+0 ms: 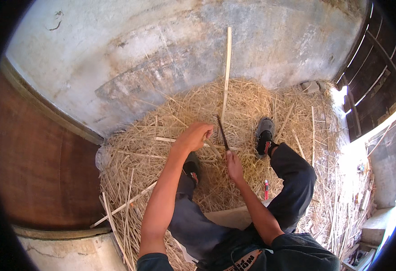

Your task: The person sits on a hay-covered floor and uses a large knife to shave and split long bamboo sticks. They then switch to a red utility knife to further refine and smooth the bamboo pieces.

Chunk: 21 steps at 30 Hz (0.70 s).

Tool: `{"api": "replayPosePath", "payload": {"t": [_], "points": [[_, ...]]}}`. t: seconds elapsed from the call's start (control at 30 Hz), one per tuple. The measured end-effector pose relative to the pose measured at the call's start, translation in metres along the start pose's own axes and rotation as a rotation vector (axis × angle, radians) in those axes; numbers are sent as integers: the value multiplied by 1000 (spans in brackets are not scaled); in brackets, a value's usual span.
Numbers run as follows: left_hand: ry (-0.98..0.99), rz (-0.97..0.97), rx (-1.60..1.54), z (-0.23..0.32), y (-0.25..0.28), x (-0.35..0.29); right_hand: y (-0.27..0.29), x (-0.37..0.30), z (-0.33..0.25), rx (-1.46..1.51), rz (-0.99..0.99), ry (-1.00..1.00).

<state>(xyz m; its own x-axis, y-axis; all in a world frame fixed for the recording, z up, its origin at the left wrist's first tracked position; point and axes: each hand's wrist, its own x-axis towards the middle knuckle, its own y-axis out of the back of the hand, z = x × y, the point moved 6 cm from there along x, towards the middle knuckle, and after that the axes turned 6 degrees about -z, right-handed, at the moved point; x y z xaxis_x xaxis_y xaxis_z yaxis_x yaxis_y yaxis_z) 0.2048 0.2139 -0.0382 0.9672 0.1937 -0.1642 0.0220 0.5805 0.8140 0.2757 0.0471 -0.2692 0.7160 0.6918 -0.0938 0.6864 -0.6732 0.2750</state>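
Observation:
My left hand (198,136) is closed, its back turned up, above the straw. A short pale strip (213,148) shows just under the fist and seems to come out of it; the fingertips are hidden. In my right hand (235,167) is a knife with a narrow dark blade (222,133), pointing away from me. Beyond the blade tip rises a long pale strip (226,74), apparently split bamboo or wood. Its upper part stands against the wall; its lower end is near the blade and apart from my right hand.
Straw and shavings (162,128) cover the floor around my shoes (264,135). Loose pale strips (125,205) lie at the left. A red-and-black tool (266,189) stands by my right leg. A plastered wall (171,49) rises ahead, with a brown panel (40,162) at the left.

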Motion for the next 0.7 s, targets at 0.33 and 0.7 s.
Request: {"api": "replayPosePath", "payload": {"t": [0.33, 0.7], "points": [[-71, 16, 16, -22, -4, 3, -47, -56, 162, -322, -335, -504], [551, -33, 155, -48, -9, -4, -15, -49, 120, 299, -152, -334]]}}
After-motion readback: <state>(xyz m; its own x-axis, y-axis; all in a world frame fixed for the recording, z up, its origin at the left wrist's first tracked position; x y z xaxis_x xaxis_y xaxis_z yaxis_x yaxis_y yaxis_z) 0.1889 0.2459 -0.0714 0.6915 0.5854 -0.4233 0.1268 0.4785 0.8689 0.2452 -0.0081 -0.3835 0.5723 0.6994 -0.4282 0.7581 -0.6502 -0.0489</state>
